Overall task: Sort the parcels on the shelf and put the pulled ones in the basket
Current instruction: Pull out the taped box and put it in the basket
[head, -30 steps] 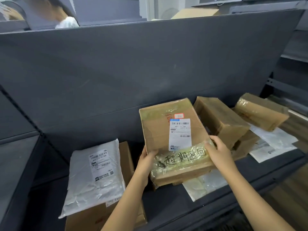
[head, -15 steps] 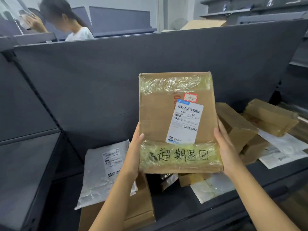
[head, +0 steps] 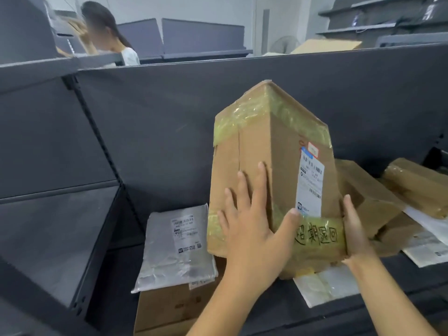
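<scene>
I hold a taped cardboard parcel (head: 283, 151) upright above the dark shelf (head: 378, 284), turned so one vertical corner faces me. It carries a white shipping label and black handwriting on yellowish tape near its bottom. My left hand (head: 252, 229) is spread flat on its left face, thumb wrapped onto the front. My right hand (head: 354, 229) grips its lower right edge. No basket is in view.
A grey plastic mailer (head: 179, 246) lies on a flat cardboard box (head: 169, 309) at the lower left. Brown taped parcels (head: 368, 197) and white mailers (head: 324, 284) lie at the right. A dark back panel (head: 169, 122) rises behind. A person (head: 109, 37) stands beyond it.
I lifted the parcel off the shelf and stood it upright, then rotated it so its left side turned toward me. My left hand shifted onto that side face.
</scene>
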`<state>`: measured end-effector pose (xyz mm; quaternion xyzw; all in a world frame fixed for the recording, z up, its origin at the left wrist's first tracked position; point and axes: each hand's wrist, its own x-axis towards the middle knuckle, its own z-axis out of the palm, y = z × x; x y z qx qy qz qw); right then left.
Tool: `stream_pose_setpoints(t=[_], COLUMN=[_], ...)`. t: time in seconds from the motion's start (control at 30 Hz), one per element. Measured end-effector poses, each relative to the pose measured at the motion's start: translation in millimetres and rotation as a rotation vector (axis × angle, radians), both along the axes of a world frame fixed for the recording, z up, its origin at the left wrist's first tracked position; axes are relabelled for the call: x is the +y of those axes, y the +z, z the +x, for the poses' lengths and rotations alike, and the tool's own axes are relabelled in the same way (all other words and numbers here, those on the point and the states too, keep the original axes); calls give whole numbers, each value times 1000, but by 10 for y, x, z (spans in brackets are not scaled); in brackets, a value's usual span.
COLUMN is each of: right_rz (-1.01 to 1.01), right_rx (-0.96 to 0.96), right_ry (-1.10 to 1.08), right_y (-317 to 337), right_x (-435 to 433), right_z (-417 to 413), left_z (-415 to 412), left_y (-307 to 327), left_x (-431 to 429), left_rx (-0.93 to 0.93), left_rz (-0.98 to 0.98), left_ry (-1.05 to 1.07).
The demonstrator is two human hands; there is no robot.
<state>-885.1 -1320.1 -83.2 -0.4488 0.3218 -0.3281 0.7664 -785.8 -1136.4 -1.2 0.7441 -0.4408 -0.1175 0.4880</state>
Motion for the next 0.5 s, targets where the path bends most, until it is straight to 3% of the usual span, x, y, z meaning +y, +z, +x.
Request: stream_pose_setpoints(t=[0.1,0.27,0.5], right_rz=[-30,-218,-888], right_rx=[43,61,439], right_ry=[41,142,420], right_y=[100,283,820], right_x=[44,73,462], right_z=[3,-78,-6], left_z=[182,708,1183], left_y=[-93,-354,-815], left_x=[-12,-30,-116], left_rx=[50,367,867], left_rz=[-81,-321,-357], left_ry=[-22,-229,-228])
